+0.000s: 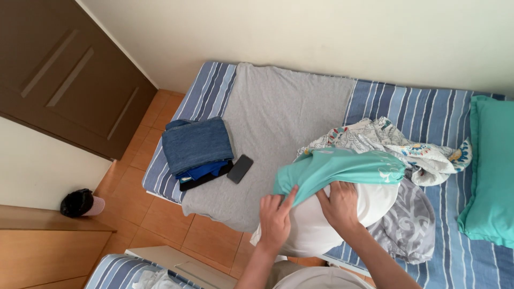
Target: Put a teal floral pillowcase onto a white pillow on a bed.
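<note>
My left hand point(275, 217) grips the open edge of a teal pillowcase point(342, 167) near the bed's front edge. My right hand point(339, 204) holds the same edge beside it, pressed against a white pillow point(313, 233) that sticks partly out of the case. The pillow's far end is hidden inside the teal fabric. Both hands rest close together at the case's opening.
A grey sheet point(278, 112) covers the striped blue mattress point(428, 118). Folded jeans point(196, 143) on blue clothes and a black phone point(240, 168) lie at left. Patterned bedding point(396, 144) is bunched at right beside a teal pillow point(491, 171). A brown door point(64, 75) stands left.
</note>
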